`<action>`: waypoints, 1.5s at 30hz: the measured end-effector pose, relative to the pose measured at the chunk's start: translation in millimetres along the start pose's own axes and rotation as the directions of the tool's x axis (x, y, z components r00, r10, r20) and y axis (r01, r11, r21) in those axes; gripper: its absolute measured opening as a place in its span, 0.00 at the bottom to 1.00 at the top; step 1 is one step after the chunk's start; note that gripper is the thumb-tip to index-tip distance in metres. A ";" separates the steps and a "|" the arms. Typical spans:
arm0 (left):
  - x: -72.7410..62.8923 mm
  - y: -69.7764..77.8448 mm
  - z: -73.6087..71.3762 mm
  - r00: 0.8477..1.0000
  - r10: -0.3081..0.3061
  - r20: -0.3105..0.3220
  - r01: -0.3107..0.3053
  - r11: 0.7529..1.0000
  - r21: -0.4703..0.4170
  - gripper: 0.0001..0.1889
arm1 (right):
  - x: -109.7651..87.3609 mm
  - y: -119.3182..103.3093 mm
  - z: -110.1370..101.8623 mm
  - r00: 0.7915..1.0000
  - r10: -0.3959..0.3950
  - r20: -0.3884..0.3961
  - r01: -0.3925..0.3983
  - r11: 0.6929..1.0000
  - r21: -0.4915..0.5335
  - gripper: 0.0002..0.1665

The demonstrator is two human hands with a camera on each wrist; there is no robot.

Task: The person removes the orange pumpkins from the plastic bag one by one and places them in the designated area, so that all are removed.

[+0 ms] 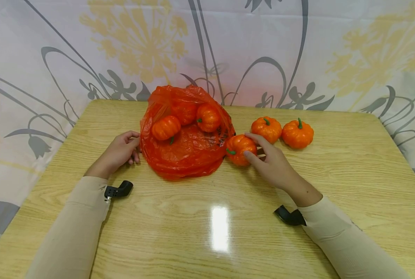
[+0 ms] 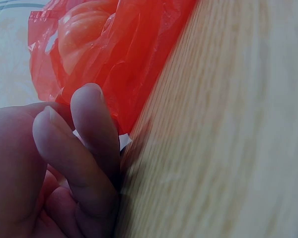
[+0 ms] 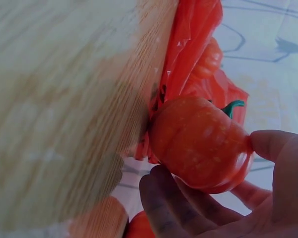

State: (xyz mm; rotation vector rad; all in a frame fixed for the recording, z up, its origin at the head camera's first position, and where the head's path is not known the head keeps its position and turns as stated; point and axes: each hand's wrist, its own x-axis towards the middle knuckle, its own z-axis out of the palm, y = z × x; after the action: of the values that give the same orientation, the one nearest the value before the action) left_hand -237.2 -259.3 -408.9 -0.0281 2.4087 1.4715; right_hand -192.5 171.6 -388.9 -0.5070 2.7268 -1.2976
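A red plastic bag (image 1: 179,164) lies with its mouth towards me on the table, and several small orange pumpkins (image 1: 166,128) show inside it. At the bag's left edge my left hand (image 1: 120,149) pinches the thin plastic; the contact is partly hidden behind its fingers in the left wrist view. My right hand (image 1: 268,161) grips another pumpkin (image 3: 201,144) with a green stem, thumb on one side and fingers on the other. That pumpkin is right beside the bag's right edge.
Two more pumpkins, one nearer the bag (image 1: 266,130) and one farther right (image 1: 297,134), sit on the wooden table (image 1: 165,232). A flower-patterned cloth (image 1: 228,46) hangs behind it. Black wrist-mounted pieces (image 1: 118,190) stick out by both sleeves.
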 end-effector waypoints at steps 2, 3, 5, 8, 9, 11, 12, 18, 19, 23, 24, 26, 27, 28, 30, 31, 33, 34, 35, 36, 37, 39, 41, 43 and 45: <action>-0.6 0.8 0.2 1.000 0.001 0.001 -0.001 1.000 0.001 0.23 | 0.1 -0.3 -0.4 1.000 0.006 0.002 -0.006 1.000 -0.003 0.31; -0.8 1.1 0.2 1.000 0.002 0.001 -0.002 1.000 0.001 0.23 | 0.1 -0.6 -0.7 1.000 0.012 0.003 -0.012 1.000 -0.004 0.30; -1.2 1.5 0.3 1.000 0.003 0.001 -0.003 1.000 0.003 0.23 | 0.2 -1.2 -1.4 1.000 0.025 0.001 -0.025 1.000 -0.011 0.30; -0.7 0.8 0.3 1.000 0.002 0.000 -0.002 1.000 0.007 0.23 | 0.6 -1.6 -2.6 0.998 0.057 0.003 -0.057 0.998 -0.022 0.30; -0.5 0.6 0.2 1.000 0.002 0.000 -0.002 1.000 0.009 0.22 | 0.8 -1.5 -2.9 0.998 0.069 0.007 -0.069 0.997 -0.022 0.30; -0.2 0.2 0.1 1.000 0.001 -0.001 -0.001 1.000 0.012 0.22 | 0.8 -1.8 -3.3 0.996 0.092 0.021 -0.091 0.996 -0.017 0.30; 0.0 0.1 0.1 1.000 0.002 -0.001 -0.002 1.000 0.014 0.22 | 0.7 -2.0 -3.6 0.994 0.101 0.028 -0.101 0.995 -0.016 0.30; -0.2 0.8 0.0 1.000 0.009 0.000 -0.009 1.000 0.011 0.22 | 0.3 -2.6 -4.8 0.987 0.150 0.057 -0.150 0.989 -0.012 0.30; -0.3 1.1 0.1 1.000 0.010 0.000 -0.010 1.000 0.010 0.22 | 0.2 -2.2 -5.1 0.985 0.159 0.061 -0.159 0.987 -0.013 0.30; -0.7 1.9 0.4 1.000 0.006 0.002 -0.006 1.000 0.005 0.22 | 0.3 -1.3 -6.2 0.979 0.191 0.072 -0.190 0.981 -0.022 0.30; -0.7 2.1 0.5 1.000 0.005 0.002 -0.005 1.000 0.005 0.22 | 0.4 -1.1 -6.4 0.978 0.196 0.076 -0.195 0.981 -0.022 0.30; -0.7 2.2 0.6 1.000 0.001 0.002 -0.001 1.000 0.004 0.22 | 0.9 -0.8 -6.6 0.976 0.201 0.081 -0.200 0.980 -0.024 0.30; -0.6 2.1 0.6 1.000 0.000 0.002 0.000 1.000 0.003 0.22 | 1.1 -0.7 -6.5 0.976 0.202 0.085 -0.201 0.979 -0.023 0.30; -0.5 2.0 0.6 1.000 -0.001 0.002 0.001 1.000 0.003 0.22 | 1.4 -0.5 -6.5 0.975 0.203 0.088 -0.202 0.979 -0.023 0.30; -0.4 1.7 0.6 1.000 -0.004 0.001 0.004 1.000 0.001 0.22 | 1.7 0.0 -6.3 0.974 0.204 0.095 -0.202 0.979 -0.024 0.29; -0.4 1.6 0.6 1.000 -0.005 0.001 0.005 1.000 0.000 0.22 | 1.9 0.1 -6.1 0.974 0.203 0.098 -0.202 0.979 -0.025 0.29; -0.3 1.4 0.6 1.000 -0.007 0.001 0.007 1.000 0.000 0.23 | 2.1 0.7 -5.7 0.974 0.202 0.102 -0.200 0.979 -0.027 0.28; -0.3 1.3 0.7 1.000 -0.007 0.001 0.007 1.000 0.000 0.23 | 2.1 1.0 -5.5 0.974 0.201 0.104 -0.199 0.980 -0.028 0.28; -0.3 1.3 0.7 1.000 -0.008 0.001 0.008 1.000 0.000 0.23 | 2.2 1.2 -5.3 0.974 0.200 0.105 -0.198 0.980 -0.029 0.28; -0.2 1.3 0.7 1.000 -0.007 0.001 0.007 1.000 0.001 0.23 | 2.2 1.3 -5.2 0.974 0.199 0.106 -0.197 0.980 -0.030 0.27; -0.1 1.3 0.8 1.000 -0.006 0.000 0.006 1.000 0.001 0.22 | 2.2 1.4 -5.1 0.974 0.199 0.107 -0.196 0.980 -0.032 0.27; 0.1 1.2 0.8 1.000 -0.005 -0.001 0.005 1.000 0.003 0.22 | 2.0 1.3 -4.9 0.974 0.200 0.108 -0.197 0.980 -0.034 0.27; 0.2 1.3 0.9 1.000 -0.003 -0.003 0.003 1.000 0.005 0.22 | 1.8 1.0 -5.0 0.974 0.199 0.110 -0.197 0.980 -0.035 0.27; 0.2 1.5 1.0 1.000 -0.001 -0.004 0.001 1.000 0.007 0.22 | 1.5 0.8 -5.1 0.974 0.197 0.112 -0.194 0.980 -0.037 0.27; 0.2 1.6 1.1 1.000 0.000 -0.005 0.000 1.000 0.008 0.22 | 1.3 0.7 -5.4 0.975 0.193 0.113 -0.190 0.981 -0.038 0.27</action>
State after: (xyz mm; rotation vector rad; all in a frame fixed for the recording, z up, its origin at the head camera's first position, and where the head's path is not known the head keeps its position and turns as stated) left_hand -237.4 -257.6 -408.0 -0.0297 2.4182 1.4636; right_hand -195.1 175.6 -386.0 -0.3021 2.6250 -1.1486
